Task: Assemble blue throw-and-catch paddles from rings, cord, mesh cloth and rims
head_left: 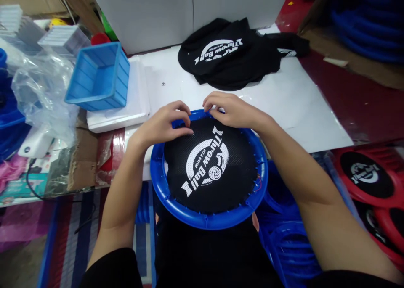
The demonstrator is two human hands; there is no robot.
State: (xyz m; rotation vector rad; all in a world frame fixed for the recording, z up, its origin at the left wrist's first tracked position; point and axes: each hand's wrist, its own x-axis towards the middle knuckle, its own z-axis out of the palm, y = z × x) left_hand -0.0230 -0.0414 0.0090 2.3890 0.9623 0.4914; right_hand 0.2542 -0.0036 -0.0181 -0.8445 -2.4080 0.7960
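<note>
A blue plastic ring (206, 221) rests at my lap against the table edge, with a round black mesh (240, 162) stretched across it. White "Throw Ball" lettering and a ball picture are printed on the mesh. At the ring's far side, my left hand (168, 122) bends its fingers and thumb together over the mesh edge. My right hand (225, 107) pinches close beside it, fingertips at the far rim and mesh border. What lies exactly between the fingertips is partly hidden. Small hooks line the ring's inner edge, with mesh caught along the near side.
Several black printed mesh pieces (233, 56) lie piled on the white tabletop (303, 111). A blue bin (101, 77) stands at the left near clear plastic bags (47, 82). Red rings (366, 176) and blue rings (293, 246) are stacked low at the right.
</note>
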